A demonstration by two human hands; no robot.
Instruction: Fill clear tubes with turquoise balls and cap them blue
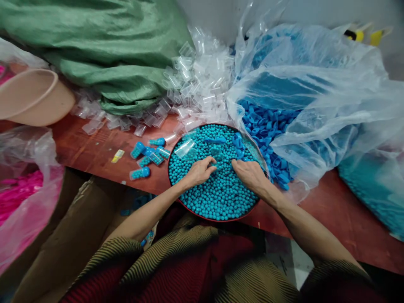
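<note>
A round red-rimmed tray (pixel 171 179) full of small turquoise beads (pixel 217 198) sits in front of me. My left hand (pixel 201 171) is over the beads, its thumb and fingers curled toward each other. Right at those fingertips is a clear piece with beads in it (pixel 216 150); whether the fingers grip it is unclear. Closed in a pinch, my right hand (pixel 250 173) is low over the tray's right half, and what it holds is hidden. Blue plastic caps (pixel 237 143) lie on the beads beyond it. A clear empty tube (pixel 185 148) rests at the tray's upper left.
Several bead-filled capsules with blue caps (pixel 140 173) lie left of the tray on the red table (pixel 94 155). Behind are heaped clear tubes (pixel 205 80), a green sack (pixel 120 46) and a plastic bag of blue caps (pixel 268 126). A beige tub (pixel 38 99) stands left.
</note>
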